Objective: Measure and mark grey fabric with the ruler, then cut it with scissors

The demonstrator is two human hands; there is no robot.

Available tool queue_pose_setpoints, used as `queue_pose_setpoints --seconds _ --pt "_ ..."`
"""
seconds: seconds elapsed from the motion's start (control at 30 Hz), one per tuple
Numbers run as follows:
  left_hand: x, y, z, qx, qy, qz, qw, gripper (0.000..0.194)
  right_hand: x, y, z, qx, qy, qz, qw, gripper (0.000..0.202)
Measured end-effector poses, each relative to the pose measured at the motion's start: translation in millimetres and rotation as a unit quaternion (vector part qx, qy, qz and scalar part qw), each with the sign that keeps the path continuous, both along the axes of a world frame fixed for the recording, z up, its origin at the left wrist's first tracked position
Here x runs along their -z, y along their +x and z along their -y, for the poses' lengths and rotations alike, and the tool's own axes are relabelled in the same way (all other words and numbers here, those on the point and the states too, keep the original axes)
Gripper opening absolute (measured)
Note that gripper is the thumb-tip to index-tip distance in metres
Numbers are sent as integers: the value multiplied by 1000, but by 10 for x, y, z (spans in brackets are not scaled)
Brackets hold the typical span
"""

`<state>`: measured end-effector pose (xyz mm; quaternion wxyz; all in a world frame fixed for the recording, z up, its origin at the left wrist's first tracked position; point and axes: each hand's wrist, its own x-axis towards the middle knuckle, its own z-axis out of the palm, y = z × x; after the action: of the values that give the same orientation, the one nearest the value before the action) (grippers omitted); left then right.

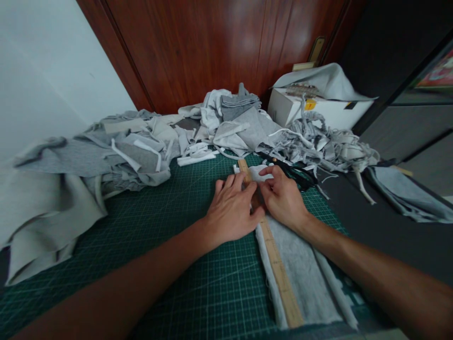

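Note:
A long wooden ruler (279, 271) lies along a strip of light grey fabric (300, 278) on the green cutting mat (170, 222). My left hand (231, 210) presses flat on the ruler near its far end, fingers spread. My right hand (281, 196) rests just to the right of the ruler on the fabric, with its fingers pinched together near the ruler's edge. I cannot tell whether it holds a small tool. Black scissors (293, 171) lie just beyond my right hand.
Heaps of grey and white cloth (106, 156) crowd the left and back of the mat. Tangled fabric strips (325, 141) lie at the back right in front of a white box (318, 106). A wooden door (219, 47) stands behind.

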<state>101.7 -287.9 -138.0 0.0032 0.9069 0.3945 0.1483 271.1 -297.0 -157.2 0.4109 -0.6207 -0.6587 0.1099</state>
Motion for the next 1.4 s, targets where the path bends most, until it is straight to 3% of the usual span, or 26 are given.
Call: queue_pose_setpoints --seconds 0.2,0.4,0.5,0.97,1.4 --pt "-14 -76 85 -10 9 -7 1000 42 -5 -10 7 0 -13 40 999 34" --pt "6 -142 73 -3 14 6 1000 42 -112 -95 110 -3 -38 255 966 32" --pt "25 -153 67 1 8 17 1000 44 -148 -124 143 -17 -41 306 951 29" --pt "18 -225 10 31 4 20 999 43 -153 -164 186 26 -54 310 949 27" --pt "23 -238 -30 36 -8 27 999 42 -114 -118 211 1 -29 312 950 35"
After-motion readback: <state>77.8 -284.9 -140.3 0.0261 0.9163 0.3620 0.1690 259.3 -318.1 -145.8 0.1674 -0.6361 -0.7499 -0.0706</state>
